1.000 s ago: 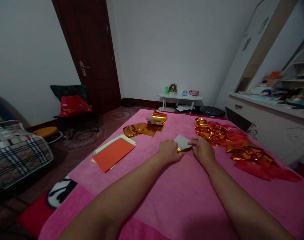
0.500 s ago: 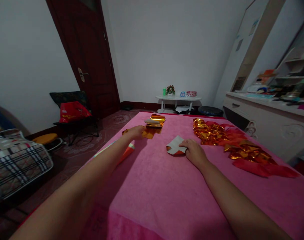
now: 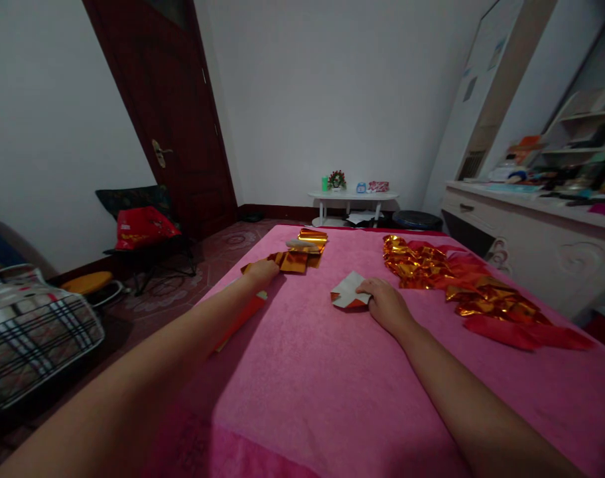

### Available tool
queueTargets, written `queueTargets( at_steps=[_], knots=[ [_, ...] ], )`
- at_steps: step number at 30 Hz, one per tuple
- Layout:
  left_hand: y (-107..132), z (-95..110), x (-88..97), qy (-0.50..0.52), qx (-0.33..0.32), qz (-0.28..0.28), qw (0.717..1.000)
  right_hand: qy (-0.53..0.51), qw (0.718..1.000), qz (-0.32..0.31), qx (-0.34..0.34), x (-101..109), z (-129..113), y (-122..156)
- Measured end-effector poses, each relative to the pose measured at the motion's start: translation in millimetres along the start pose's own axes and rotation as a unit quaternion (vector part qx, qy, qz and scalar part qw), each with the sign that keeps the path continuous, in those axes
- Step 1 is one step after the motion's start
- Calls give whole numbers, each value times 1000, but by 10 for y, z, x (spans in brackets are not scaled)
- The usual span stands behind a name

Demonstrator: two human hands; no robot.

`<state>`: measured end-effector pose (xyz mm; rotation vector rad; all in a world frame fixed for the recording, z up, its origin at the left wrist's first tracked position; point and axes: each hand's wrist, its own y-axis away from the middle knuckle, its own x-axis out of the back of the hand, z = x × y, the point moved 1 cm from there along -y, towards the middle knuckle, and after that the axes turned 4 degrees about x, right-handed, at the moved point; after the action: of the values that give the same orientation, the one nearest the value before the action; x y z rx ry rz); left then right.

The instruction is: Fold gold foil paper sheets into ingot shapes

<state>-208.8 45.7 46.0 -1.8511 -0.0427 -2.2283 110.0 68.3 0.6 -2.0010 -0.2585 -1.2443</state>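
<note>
My left hand (image 3: pixel 263 271) is closed on a gold foil sheet (image 3: pixel 293 263) at the far left of the table; the fingertips are partly hidden. Behind it lie a shiny gold foil roll (image 3: pixel 313 238) and a pale, rounded flat object (image 3: pixel 302 245) whose kind I cannot make out. My right hand (image 3: pixel 386 302) grips the right corner of a folded piece of paper (image 3: pixel 349 291), pale grey on top with orange-gold edges, lying on the pink cloth. Beneath my left forearm an orange-red paper stack (image 3: pixel 243 320) shows in part.
A pink cloth (image 3: pixel 292 372) covers the table. Crumpled gold foil and red pieces (image 3: pixel 432 263) lie along its right side. Beyond stand a small white table (image 3: pixel 352 196), a chair with a red bag (image 3: pixel 146 228) and a white cabinet (image 3: pixel 516 239).
My left hand has drawn back toward me and slightly left, and the gold foil sheet has shifted left with it. My right hand and the folded paper stay put.
</note>
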Motion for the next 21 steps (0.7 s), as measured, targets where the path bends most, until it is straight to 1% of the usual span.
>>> queueTargets(
  at_steps=[3,6,9,11,12,14,15,16,17,18,19,20,21],
  knots=[
    [141,260,-29,-36,-28,-31,998,0,1000,4,4,4,-10,10],
    [322,617,-51,-57,-52,-38,996,-8,1000,4,17,39,-50,18],
    [420,964,-4,-55,-86,-36,994,-70,997,28,13,94,-80,17],
    [407,1134,37,-7,-135,-16,991,-131,989,66,8,116,-57,16],
    [379,1189,41,20,-143,-10,989,-158,984,88,4,117,-27,16],
    [303,1243,-5,86,-127,2,988,-198,971,135,-24,100,62,16],
    [265,1249,-57,132,-100,2,986,-214,963,157,-49,84,114,16],
    [235,1249,-129,204,-77,-24,976,-231,954,177,-78,65,166,15],
    [218,1249,-213,303,-61,-80,948,-246,944,191,-106,46,210,12],
    [213,1248,-301,405,-42,-146,901,-260,936,200,-128,29,244,9],
    [220,1248,-375,437,-43,-171,882,-272,930,205,-141,15,265,4],
    [234,1248,-432,480,-55,-183,856,-284,925,207,-145,5,273,0],
    [254,1251,-473,553,-72,-200,806,-293,923,206,-141,0,269,-5]
  ],
)
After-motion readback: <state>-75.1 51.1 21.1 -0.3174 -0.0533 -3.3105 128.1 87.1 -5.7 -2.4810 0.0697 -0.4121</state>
